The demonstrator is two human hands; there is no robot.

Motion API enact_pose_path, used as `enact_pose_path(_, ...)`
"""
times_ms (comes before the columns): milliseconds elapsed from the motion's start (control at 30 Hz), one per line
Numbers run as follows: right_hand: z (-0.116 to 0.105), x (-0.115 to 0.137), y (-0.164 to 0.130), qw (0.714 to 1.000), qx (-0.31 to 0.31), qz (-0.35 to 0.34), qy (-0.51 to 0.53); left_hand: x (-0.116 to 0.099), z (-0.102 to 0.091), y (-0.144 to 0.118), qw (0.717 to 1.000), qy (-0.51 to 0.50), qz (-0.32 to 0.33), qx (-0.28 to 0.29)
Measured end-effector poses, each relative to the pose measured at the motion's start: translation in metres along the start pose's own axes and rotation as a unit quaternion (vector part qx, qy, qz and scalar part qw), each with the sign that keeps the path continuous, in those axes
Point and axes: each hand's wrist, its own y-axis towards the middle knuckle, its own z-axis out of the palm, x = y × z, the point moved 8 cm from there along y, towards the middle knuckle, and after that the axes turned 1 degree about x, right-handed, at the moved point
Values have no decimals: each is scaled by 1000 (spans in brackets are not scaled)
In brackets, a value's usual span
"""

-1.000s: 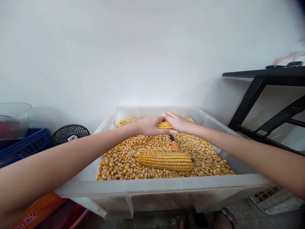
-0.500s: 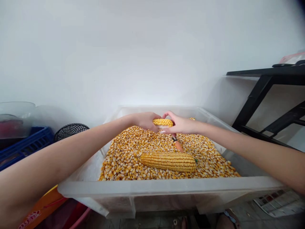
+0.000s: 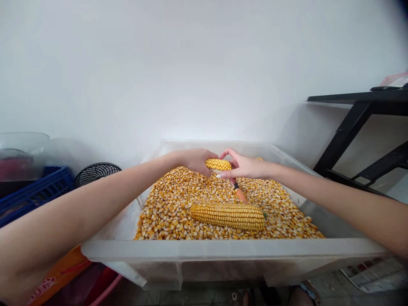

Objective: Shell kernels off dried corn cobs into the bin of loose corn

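A person leans both bare arms over a translucent plastic bin (image 3: 197,250) filled with loose corn kernels (image 3: 172,208), with 2 hands on 1 cob of corn. The held cob (image 3: 218,164) hangs above the bin's far half, lying crosswise, with a pale, bare strip along its underside. The left hand (image 3: 198,160) is wrapped around the end toward the bin's left wall; the right hand (image 3: 241,165) pinches the other end — thumb along the near face, forefinger bent over the far side. A second cob (image 3: 228,216), thick with kernels, rests on the heap in the bin's near half. Just behind it, near the bin's middle, lies an orange-handled tool (image 3: 241,195), its far end hidden by the right hand. Left of the bin stand a blue crate (image 3: 60,182) and a round black grille (image 3: 95,172); right of the bin — a black table (image 3: 360,98).
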Motion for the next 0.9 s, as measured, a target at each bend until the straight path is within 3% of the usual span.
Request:
enact_pose_path(133,-6,0,2,997,-50,-13,-64,2,0,2,1000,-7,-22,-9)
enact_pose_path(333,3,-2,-3,998,57,13,9,-2,8,0,1000,4,-14,18)
enact_pose_path(533,3,-3,0,996,54,-20,63,0,6,-1,1000,5,-18,22)
enact_pose_path(667,3,-1,-1,999,50,-11,1,-1,8,1,999,21,-21,23)
enact_pose_path(800,-3,0,-1,996,-13,20,-89,-8,13,5,998,47,-32,5)
enact_pose_path(900,-4,1,-2,989,-25,23,-141,-16,16,7,999,39,-12,10)
